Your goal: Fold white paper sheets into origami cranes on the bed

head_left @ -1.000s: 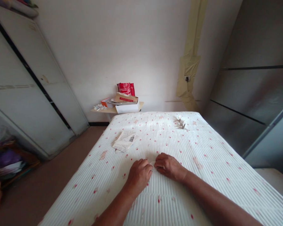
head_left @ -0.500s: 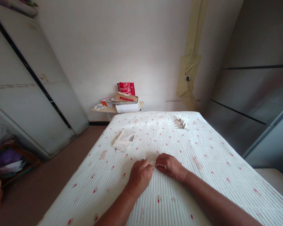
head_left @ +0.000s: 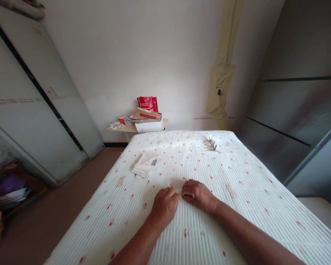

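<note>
On the mattress, head view:

Left hand: the left hand (head_left: pixel 164 204) lies knuckles-up on the white ribbed mattress cover (head_left: pixel 237 206), fingers curled narrow, tips tucked toward the other hand.

Right hand: the right hand (head_left: pixel 197 194) mirrors it, fingers bent close, tips almost touching those of the left.

Thing in hand: a small pale scrap of paper (head_left: pixel 178 190) shows just between the 2 sets of fingertips and lies flat on the cover. Both hands seem to pinch or press it, but most of it is hidden, so I cannot tell its shape.

Handling: judged from its look, it is very light, thin and limp, and easy to crease or tear. It is best taken at its edges with fingertip pinches, the cover beneath serving as a soft, yielding backing.

Beyond the fingers: a folded printed leaflet (head_left: pixel 146 165) lies ahead and to the left of the left fingers, well apart. A spiky white paper cut-out (head_left: pixel 210 144) lies far ahead of the right fingers. A small shelf with boxes (head_left: pixel 149 123) and a red bag (head_left: pixel 147 103) stands past the mattress.

Change from 0.5 s ago: almost none. Both hands hold the same pose, and the leaflet and cut-out have not moved.
</note>
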